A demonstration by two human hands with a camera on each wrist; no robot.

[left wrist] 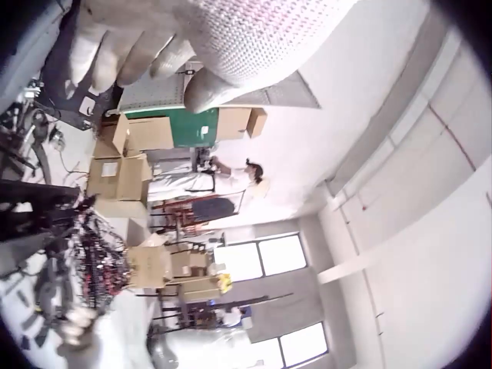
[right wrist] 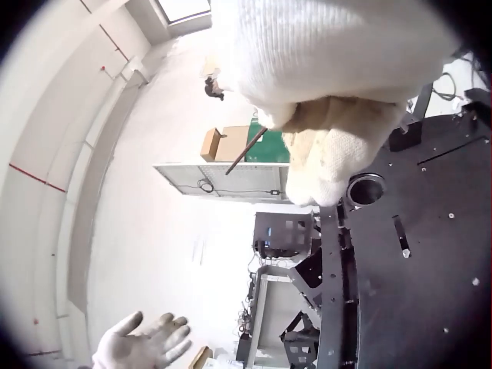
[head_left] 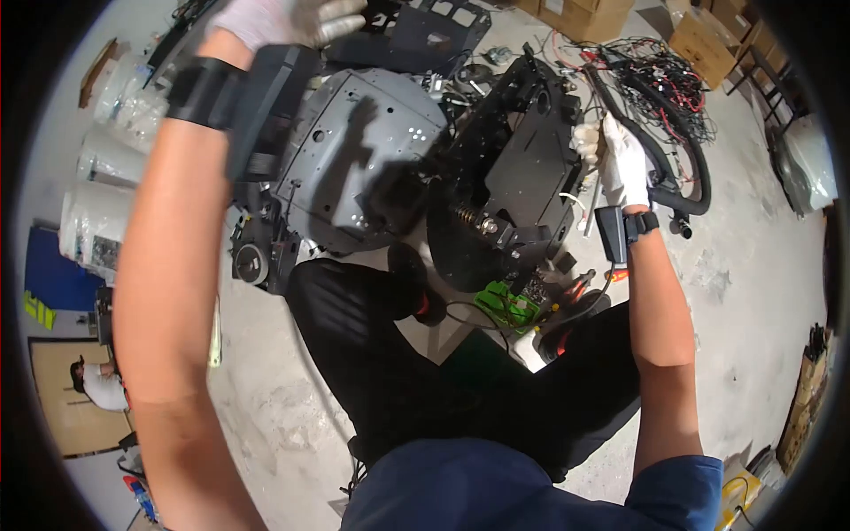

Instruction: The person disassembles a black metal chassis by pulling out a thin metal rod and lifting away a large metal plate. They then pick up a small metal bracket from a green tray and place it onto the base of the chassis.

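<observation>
The left hand, in a white glove, is raised at the top left of the head view above the grey metal plate. Its fingers are extended and spread in the right wrist view, where the palm holds nothing. The gloved right hand is beside the black metal frame. In the right wrist view, the right hand has its fingers curled, and a thin dark rod sticks out from its grip. The rod's other end is hidden in the glove.
Tangled cables and a thick black hose lie right of the frame. A green tray with small parts sits near the feet. Cardboard boxes stand at the back. Wrapped items line the left. Another person is in the background.
</observation>
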